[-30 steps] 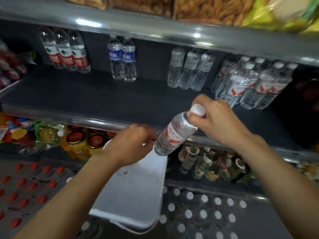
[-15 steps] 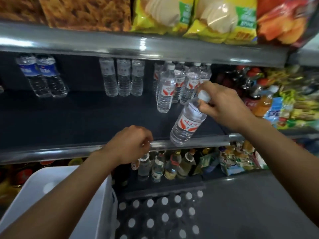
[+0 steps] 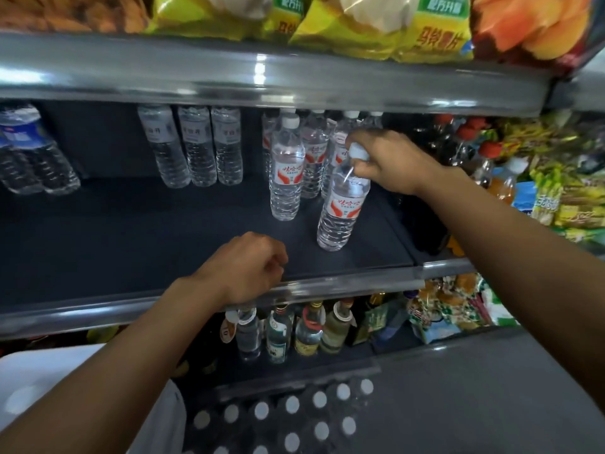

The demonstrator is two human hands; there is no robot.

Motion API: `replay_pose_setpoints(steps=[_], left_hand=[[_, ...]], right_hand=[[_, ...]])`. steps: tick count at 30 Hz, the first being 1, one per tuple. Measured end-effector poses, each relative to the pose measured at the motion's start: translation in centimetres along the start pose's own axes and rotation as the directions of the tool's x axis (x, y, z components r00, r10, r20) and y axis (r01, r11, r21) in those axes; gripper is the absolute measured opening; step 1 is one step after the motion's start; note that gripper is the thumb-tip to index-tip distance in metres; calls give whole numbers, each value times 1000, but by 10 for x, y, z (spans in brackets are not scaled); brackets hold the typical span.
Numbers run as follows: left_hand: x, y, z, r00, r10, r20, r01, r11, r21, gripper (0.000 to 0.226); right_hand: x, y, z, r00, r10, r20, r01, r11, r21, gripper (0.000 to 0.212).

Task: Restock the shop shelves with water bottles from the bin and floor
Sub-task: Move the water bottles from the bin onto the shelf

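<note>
While the dark middle shelf point(image 3: 131, 244) stretches across the frame with much of its front bare, the step in hand looks like setting one more water bottle point(image 3: 342, 204) down at centre right. It tilts slightly, its base on or just above the shelf, in front of the row of matching bottles point(image 3: 286, 172). The right hand point(image 3: 389, 162) pinches it at the white cap. The left hand point(image 3: 248, 267) hangs at the shelf's front edge, lower centre, fingers curled on nothing I can see. Next, I judge, the bottle needs standing upright and releasing. Half a second ago it hung tilted over the shelf edge; it now sits further in, nearly upright.
</note>
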State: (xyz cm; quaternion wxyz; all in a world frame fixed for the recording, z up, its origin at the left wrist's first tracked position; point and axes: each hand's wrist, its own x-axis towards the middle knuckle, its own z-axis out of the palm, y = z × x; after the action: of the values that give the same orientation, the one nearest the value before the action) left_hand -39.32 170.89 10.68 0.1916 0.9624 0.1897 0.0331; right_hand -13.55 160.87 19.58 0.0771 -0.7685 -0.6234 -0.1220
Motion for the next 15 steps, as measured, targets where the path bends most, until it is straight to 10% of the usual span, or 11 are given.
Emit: replay_pose_setpoints(steps=[15], left_hand=[[18,-18,11,994,-110,-23,108,993,-51,18]], right_hand=[[110,39,37,996,-35,80,31,998,58,36]])
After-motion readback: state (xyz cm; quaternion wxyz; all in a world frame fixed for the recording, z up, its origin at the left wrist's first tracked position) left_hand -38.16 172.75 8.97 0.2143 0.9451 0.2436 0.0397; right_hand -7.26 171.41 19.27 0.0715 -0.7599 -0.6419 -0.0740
